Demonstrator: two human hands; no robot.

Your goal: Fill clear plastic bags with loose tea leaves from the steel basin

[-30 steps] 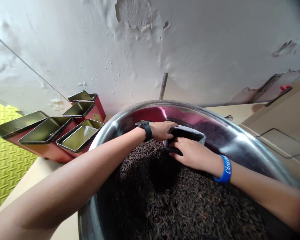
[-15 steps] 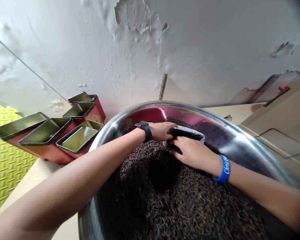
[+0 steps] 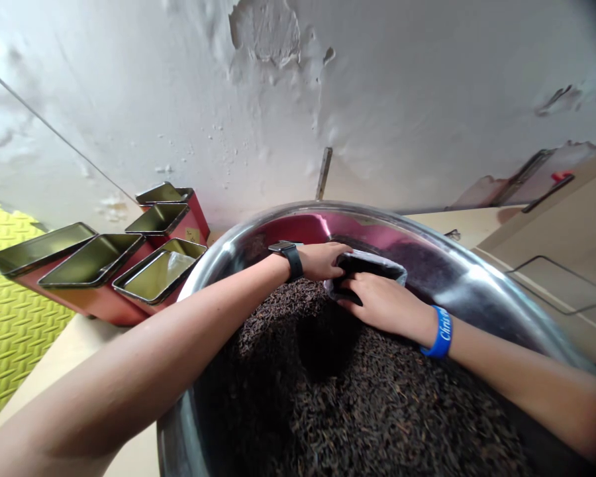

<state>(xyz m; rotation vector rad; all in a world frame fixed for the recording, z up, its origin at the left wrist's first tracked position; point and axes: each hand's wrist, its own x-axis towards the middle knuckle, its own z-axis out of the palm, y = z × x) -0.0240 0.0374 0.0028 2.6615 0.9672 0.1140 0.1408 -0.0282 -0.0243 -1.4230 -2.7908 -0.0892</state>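
A large shiny metal tub (image 3: 248,230) holds a deep mass of dark, twisted dry leaves that look like loose tea (image 3: 377,411). Against the tub's far inner wall lies a bag (image 3: 396,270) with a pale, whitish edge and a dark mouth. My left hand (image 3: 322,260), with a black watch at the wrist, is closed on the bag's left rim. My right hand (image 3: 385,301), wearing a blue wristband, has its fingers bent over the near side of the bag's mouth. Its fingertips are partly hidden there. A dark hollow shows in the leaves below the hands.
Several open red tins (image 3: 92,291) with gold-coloured insides stand left of the tub on a pale tabletop (image 3: 24,404). A yellow textured mat (image 3: 4,318) lies at far left. Behind rises a peeling white wall (image 3: 179,99). A beige panel (image 3: 571,232) stands at right.
My right wrist and its blue band have shifted slightly left. The left hand and the bag stay in nearly the same place.
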